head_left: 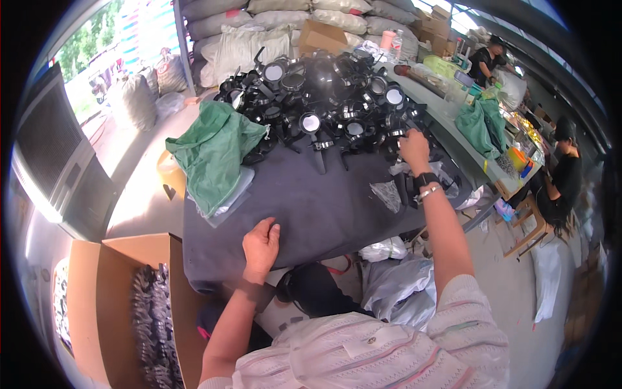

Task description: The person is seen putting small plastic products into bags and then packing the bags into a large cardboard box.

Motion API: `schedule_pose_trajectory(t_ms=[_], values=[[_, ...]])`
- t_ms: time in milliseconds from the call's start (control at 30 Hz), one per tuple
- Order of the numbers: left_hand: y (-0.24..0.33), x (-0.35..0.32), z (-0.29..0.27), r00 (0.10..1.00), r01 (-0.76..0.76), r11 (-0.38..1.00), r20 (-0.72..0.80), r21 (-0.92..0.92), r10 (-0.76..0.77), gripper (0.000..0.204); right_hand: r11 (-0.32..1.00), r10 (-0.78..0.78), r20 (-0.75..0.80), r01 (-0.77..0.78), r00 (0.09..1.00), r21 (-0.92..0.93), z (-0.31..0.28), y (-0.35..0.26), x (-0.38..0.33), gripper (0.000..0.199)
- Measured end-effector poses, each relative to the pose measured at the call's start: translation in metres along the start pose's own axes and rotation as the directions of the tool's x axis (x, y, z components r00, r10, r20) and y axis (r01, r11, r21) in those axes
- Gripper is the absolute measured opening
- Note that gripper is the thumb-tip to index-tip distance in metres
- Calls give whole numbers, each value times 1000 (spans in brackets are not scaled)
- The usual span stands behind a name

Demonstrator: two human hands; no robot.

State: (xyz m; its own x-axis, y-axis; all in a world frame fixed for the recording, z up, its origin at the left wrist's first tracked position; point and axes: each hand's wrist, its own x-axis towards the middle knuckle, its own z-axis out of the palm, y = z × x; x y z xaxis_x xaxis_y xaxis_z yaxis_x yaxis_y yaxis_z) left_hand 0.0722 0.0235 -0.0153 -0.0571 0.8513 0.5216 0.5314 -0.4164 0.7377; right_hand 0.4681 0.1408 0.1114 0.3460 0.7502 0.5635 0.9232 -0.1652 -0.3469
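Note:
A heap of black round mirrors (311,122) with bracket-like arms covers the far part of the grey cloth-covered table (311,194). At the heap's right side, my right hand (416,150) reaches in with bent fingers closed on a black round mirror (396,134); its fingertips are partly hidden. My left hand (262,246) hovers at the table's near edge, loosely curled, thumb apart from the index finger, with nothing visible in it. To the left of the heap lies a green sack (214,146) over clear plastic. Clear plastic bags (387,194) are beside my right forearm.
An opened cardboard box (116,311) with rows of wrapped dark pieces stands at lower left. A large grey vented unit (55,155) is farther left. A cluttered bench (447,107) runs along the right, with two people beyond. Stacked sacks (278,23) line the back.

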Motion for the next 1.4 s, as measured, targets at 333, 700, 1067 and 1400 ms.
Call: schedule_pose_trajectory(t_ms=[333, 700, 1067, 1400], values=[[2, -4, -4, 995, 97, 992, 11, 77, -98, 17, 954, 253, 201, -209, 946, -217, 43, 63, 34, 22], [-5, -3, 1, 998, 58, 988, -6, 141, -58, 18, 976, -65, -112, 40, 992, -212, 26, 57, 23, 14], [19, 6, 20, 984, -52, 998, -172, -22, 47, 34, 510, -485, 499, -232, 718, 829, 25, -99, -147, 28], [31, 2, 62, 965, -249, 961, -51, 118, 256, 28, 612, -630, 257, 264, 733, 746, 1, -88, -128, 25]])
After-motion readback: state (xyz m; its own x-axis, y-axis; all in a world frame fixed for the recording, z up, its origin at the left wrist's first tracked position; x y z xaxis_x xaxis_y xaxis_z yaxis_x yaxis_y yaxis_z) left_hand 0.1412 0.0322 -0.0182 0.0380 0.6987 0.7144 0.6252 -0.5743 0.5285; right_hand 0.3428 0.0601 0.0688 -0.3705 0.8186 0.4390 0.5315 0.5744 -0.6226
